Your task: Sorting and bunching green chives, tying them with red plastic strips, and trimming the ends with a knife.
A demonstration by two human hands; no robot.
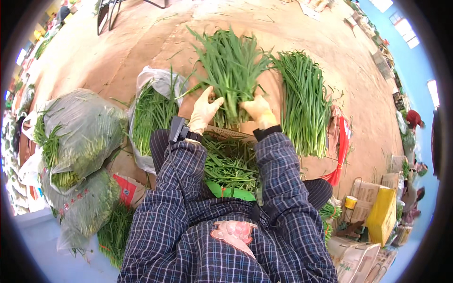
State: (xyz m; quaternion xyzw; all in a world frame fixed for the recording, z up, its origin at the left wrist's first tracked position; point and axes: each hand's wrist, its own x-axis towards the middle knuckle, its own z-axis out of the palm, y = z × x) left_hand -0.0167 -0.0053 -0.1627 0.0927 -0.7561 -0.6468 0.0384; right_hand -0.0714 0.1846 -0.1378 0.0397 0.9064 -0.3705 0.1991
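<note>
A loose bunch of long-leaved greens that look like garlic chives (pixel 230 70) stands between my hands, pale stems towards me and leaf tips away. My left hand (pixel 204 109), in a pale glove, grips its left side near the stems, thumb pointing inward. My right hand (pixel 260 109), also gloved and slightly blurred, holds the right side. Some fingers are hidden behind the stems. Below the bunch, loose green leaves (pixel 231 162) fill a box with a printed cardboard edge (pixel 230 133) between my knees. To the right lies a larger pile of greens (pixel 304 102), leaves pointing away.
An opened plastic bag of greens (pixel 154 116) stands at left, beside stuffed clear bags (pixel 88 127). Red ties (pixel 340 152) hang right of the pile. A yellow box (pixel 381 215) and cartons (pixel 354 258) are at lower right. A metal-legged frame (pixel 109 16) stands far off.
</note>
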